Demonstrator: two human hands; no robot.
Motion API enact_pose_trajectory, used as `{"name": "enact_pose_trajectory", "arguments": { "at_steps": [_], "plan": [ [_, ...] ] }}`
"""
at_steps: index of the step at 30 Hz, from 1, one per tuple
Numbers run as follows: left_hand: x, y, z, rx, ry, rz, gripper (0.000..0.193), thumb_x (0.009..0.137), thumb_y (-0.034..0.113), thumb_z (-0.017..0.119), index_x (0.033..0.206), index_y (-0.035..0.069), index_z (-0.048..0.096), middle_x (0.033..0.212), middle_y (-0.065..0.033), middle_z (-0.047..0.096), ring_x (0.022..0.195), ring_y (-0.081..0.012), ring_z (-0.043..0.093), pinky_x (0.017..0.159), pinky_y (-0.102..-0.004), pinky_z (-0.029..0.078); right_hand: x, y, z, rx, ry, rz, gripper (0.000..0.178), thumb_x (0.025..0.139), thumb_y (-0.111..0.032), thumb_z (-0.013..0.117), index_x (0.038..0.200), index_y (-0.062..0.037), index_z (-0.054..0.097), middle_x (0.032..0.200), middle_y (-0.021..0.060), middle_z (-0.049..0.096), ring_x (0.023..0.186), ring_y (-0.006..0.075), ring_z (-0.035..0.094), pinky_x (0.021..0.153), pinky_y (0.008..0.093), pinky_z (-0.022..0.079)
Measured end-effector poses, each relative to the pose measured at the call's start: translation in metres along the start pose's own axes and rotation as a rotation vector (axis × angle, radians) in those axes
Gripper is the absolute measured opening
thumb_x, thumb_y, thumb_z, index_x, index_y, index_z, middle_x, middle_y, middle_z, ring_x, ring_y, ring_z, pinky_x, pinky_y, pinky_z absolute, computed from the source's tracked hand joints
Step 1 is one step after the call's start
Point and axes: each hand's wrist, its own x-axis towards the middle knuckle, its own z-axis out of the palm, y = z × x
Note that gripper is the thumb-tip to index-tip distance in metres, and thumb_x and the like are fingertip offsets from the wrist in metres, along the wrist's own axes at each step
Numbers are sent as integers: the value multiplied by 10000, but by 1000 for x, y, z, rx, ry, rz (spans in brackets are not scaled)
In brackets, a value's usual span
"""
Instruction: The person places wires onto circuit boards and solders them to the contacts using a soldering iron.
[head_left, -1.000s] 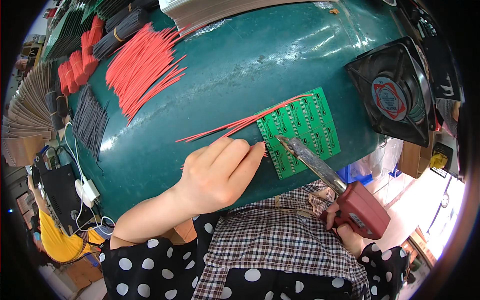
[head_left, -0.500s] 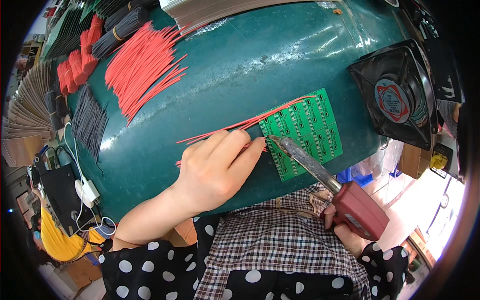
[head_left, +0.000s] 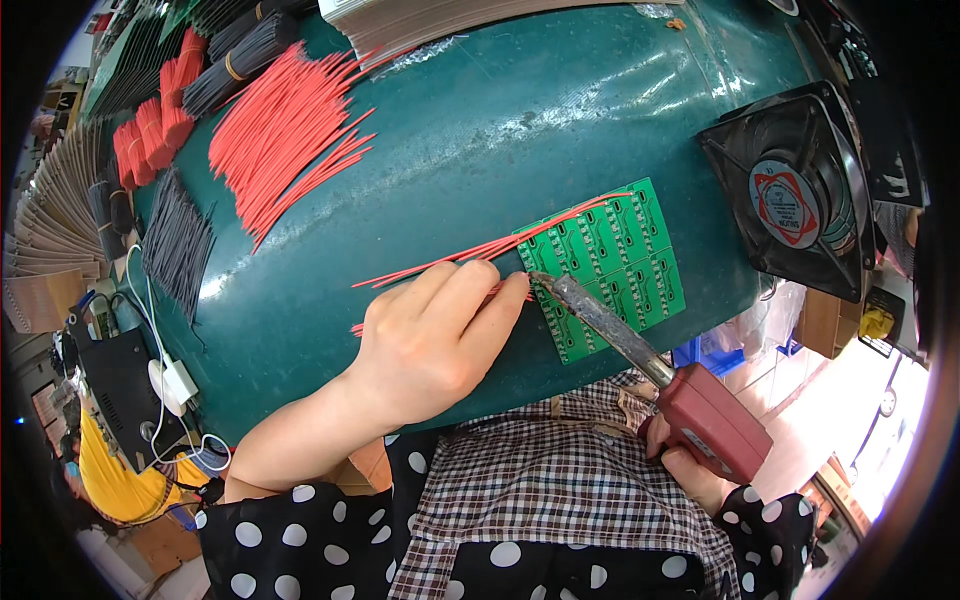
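A green circuit board panel (head_left: 600, 285) lies flat near the table's front edge. My right hand (head_left: 690, 470) grips a soldering gun (head_left: 715, 420) with a dark red body. Its metal tip rests at the panel's left edge. Beside that tip, my left hand (head_left: 430, 335) is closed, with its fingers pinched on red wires (head_left: 497, 292) that run under the palm; the wire ends at the fingertips are partly hidden. More red wires (head_left: 470, 247) stretch past my knuckles and across the panel's upper part.
A large pile of red wires (head_left: 290, 130) and a bunch of black wires (head_left: 180, 245) lie on the left. At the right stands a black fan (head_left: 795, 190). A stack of boards (head_left: 410, 25) is at the back. A black box (head_left: 125, 390) with white cables sits at far left.
The soldering gun's body has shifted slightly left, its tip staying at the panel's left edge. My left hand has hardly moved.
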Motion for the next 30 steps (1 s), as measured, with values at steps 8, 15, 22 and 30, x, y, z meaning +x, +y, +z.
{"name": "enact_pose_trajectory", "arguments": {
  "at_steps": [8, 15, 22, 30],
  "plan": [
    [0, 1, -1, 16, 3, 12, 285, 555, 4, 682, 840, 0, 685, 716, -50, 542, 555, -147, 539, 464, -248, 420, 13, -13, 5, 587, 26, 164, 631, 682, -175, 775, 1180, 82, 485, 841, 90, 632, 720, 141, 616, 687, 256, 484],
    [2, 1, 0, 35, 20, 28, 276, 556, 6, 678, 832, 0, 681, 715, -50, 549, 557, -147, 543, 458, -251, 418, 15, -14, 9, 736, 92, 123, 569, 684, -133, 758, 1140, 86, 499, 878, 90, 618, 676, 132, 590, 665, 243, 468],
    [0, 0, 1, 26, 35, 17, 277, 550, 4, 671, 827, -1, 677, 717, -52, 551, 556, -149, 543, 463, -253, 425, 15, -11, 5, 699, 53, 108, 453, 691, -99, 734, 1079, 53, 559, 900, 97, 624, 695, 163, 611, 683, 268, 483],
    [2, -2, 3, -6, 55, 26, 279, 540, 8, 672, 818, -6, 674, 710, -55, 542, 546, -152, 538, 454, -252, 421, 8, -1, 8, 17, 73, -7, 394, 721, -245, 734, 1042, -32, 653, 973, 123, 657, 929, 320, 633, 906, 400, 476]
  ]
}}
